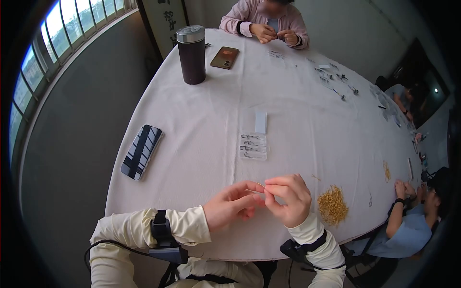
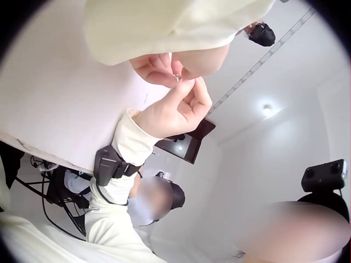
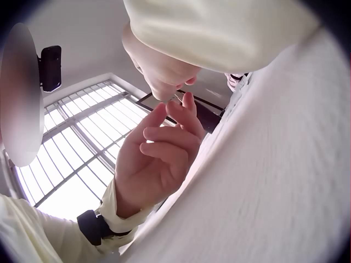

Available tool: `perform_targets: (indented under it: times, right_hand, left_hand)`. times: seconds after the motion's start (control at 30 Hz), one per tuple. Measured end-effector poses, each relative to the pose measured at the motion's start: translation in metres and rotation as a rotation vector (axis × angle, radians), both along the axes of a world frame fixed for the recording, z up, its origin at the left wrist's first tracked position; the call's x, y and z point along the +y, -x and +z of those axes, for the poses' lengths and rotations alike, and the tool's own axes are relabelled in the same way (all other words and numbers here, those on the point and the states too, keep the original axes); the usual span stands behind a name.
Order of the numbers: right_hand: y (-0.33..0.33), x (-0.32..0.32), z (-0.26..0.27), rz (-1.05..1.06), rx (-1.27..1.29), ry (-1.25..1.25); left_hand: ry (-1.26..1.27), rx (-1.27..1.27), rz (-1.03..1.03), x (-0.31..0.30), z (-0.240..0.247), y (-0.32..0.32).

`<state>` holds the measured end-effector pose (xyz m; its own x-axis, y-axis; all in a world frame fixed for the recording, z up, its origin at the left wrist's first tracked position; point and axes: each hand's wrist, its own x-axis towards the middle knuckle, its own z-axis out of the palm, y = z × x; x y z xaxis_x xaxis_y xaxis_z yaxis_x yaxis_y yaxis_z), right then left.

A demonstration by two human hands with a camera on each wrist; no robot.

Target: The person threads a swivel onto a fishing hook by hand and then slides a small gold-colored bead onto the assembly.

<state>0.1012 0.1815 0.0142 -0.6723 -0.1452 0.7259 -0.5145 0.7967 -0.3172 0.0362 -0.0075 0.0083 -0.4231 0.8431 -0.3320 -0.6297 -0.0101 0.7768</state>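
Both hands meet fingertip to fingertip over the near part of the table, around a tiny gold-coloured piece (image 1: 260,184). My left hand (image 1: 230,204) holds it at the index fingertip, other fingers bent. From the right, my right hand (image 1: 289,199) pinches at the same spot with thumb and index finger. The left wrist view has the right hand (image 2: 170,114) meeting the left; the right wrist view has the left hand (image 3: 159,159) below the right. Fingertips partly hide the piece. A pile of gold-coloured small pieces (image 1: 332,205) lies right of the right hand.
Beyond the hands are a clear compartment box (image 1: 253,147) with dark wire-like pieces and a white card (image 1: 260,122). A phone (image 1: 141,152) lies left; a dark tumbler (image 1: 192,56) and another phone (image 1: 224,57) stand farther back. Other people sit at the table's far and right edges.
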Motion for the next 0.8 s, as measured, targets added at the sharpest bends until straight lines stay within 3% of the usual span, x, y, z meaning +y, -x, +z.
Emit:
perform_targets:
  times: [0.13, 0.27, 0.33, 0.57, 0.63, 0.7, 0.8]
  right_hand:
    - [0.001, -0.013, -0.005, 0.032, -0.032, -0.098]
    - [0.007, -0.021, -0.004, 0.089, -0.033, -0.129]
    - [0.009, -0.025, 0.0, 0.088, -0.09, -0.076]
    - [0.029, -0.024, 0.018, 0.229, -0.352, 0.135]
    - [0.047, -0.005, 0.02, 0.065, -0.438, 0.32]
    - [0.069, 0.023, 0.01, -0.202, -0.428, 0.287]
    - [0.086, 0.045, -0.011, -0.294, -0.489, 0.284]
  left_hand:
    - [-0.01, -0.106, 0.114, -0.025, -0.008, 0.006]
    - [-0.088, -0.087, 0.103, -0.028, -0.014, 0.008]
    - [-0.117, 0.466, 0.151, -0.027, -0.018, 0.007]
    - [-0.059, 0.557, 0.185, -0.033, -0.029, 0.015]
    - [-0.069, 0.296, 0.174, -0.033, -0.022, 0.017]
    - [-0.058, 0.289, 0.167, -0.033, -0.021, 0.018]
    - [-0.053, 0.307, 0.176, -0.033, -0.016, 0.018]
